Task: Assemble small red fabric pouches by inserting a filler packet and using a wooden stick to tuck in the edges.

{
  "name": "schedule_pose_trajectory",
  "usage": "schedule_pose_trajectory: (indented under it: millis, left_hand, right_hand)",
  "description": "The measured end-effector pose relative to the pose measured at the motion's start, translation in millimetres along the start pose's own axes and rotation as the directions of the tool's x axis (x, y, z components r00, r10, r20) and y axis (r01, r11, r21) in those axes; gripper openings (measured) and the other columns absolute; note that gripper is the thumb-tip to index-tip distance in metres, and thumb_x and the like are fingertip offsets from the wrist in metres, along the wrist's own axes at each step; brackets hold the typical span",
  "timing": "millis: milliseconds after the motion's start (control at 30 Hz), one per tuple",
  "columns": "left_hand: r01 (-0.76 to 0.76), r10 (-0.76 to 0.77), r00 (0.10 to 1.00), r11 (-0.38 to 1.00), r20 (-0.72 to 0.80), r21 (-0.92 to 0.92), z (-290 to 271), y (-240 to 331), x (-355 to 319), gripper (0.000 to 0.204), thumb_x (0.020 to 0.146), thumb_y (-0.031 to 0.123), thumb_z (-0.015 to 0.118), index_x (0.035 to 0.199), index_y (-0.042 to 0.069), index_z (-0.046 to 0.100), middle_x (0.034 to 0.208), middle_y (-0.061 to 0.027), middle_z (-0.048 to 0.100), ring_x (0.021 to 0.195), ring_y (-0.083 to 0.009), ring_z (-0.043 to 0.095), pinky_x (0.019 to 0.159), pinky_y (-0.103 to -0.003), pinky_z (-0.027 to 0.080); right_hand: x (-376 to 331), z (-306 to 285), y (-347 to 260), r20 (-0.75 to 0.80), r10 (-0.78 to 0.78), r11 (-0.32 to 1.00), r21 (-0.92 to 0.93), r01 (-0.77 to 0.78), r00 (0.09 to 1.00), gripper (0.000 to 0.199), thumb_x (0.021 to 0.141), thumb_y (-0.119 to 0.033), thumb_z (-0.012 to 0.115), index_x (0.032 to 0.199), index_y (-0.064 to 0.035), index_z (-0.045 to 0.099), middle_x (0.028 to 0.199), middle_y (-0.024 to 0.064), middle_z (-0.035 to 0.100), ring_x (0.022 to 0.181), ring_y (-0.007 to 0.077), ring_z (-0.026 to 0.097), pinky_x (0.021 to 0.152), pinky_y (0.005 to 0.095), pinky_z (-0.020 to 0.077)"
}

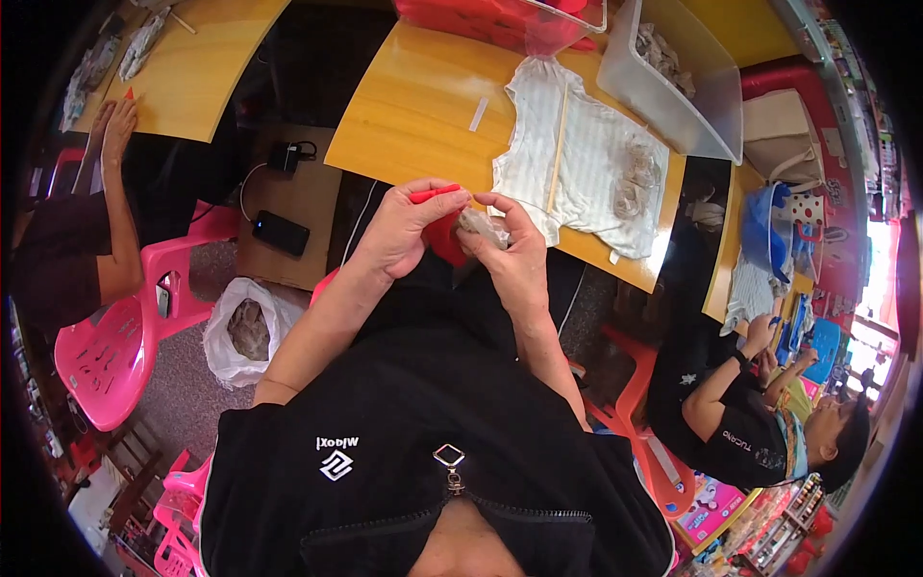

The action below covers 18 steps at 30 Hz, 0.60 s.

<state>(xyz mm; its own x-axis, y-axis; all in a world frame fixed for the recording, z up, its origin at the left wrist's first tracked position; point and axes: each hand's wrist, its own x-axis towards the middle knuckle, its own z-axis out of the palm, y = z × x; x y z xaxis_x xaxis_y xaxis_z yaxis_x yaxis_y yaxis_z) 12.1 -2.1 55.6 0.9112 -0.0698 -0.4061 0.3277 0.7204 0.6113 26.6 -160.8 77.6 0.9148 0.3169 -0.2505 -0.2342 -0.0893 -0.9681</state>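
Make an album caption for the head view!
Left hand pinching a slim red object, right hand holding a greyish bundle, beside a yellow table.

In the middle of the room, on its far side, stands a table point(413, 106) with a smooth yellow-brown top. A similar table point(207, 53) is at the far left, and between them there is a dark gap. The floor point(183, 409) is grey and speckled. On the left is a pink plastic chair point(120, 396), and more pink seats point(189, 483) are at the near left. An orange-red chair point(642, 385) stands on the right. Crowded shelves point(793, 519) fill the near right. Strong white light enters through a bright opening point(878, 335) at the right edge.
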Motion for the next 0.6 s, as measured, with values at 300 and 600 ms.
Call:
schedule_pose_trajectory:
  millis: [300,600]
  left_hand:
    - [0.036,-0.038,0.999,0.999,-0.037,-0.036,0,-9,-10,0.019,0.087,0.010,0.064,0.103,0.000,0.062,0.095,-0.0074,0.065,0.086,-0.0132,0.063,0.077,-0.027,0.051]
    - [0.000,-0.001,1.000,0.994,-0.006,-0.113,-3,-16,-9,0.017,0.087,0.009,0.064,0.101,0.001,0.064,0.093,-0.0066,0.066,0.084,-0.0139,0.063,0.075,-0.028,0.051]
  right_hand:
    - [4,-3,9,-0.064,0.041,0.947,0.320,-0.018,0.997,0.034,0.079,0.001,0.067,0.111,-0.0005,0.053,0.092,0.0073,0.065,0.077,0.0107,0.062,0.069,0.0211,0.0503]
    - [-2,4,4,-0.186,-0.241,0.923,-0.346,0.166,0.952,0.018,0.076,-0.007,0.071,0.090,0.0011,0.061,0.078,0.0073,0.065,0.071,0.0114,0.061,0.064,0.0260,0.0484]
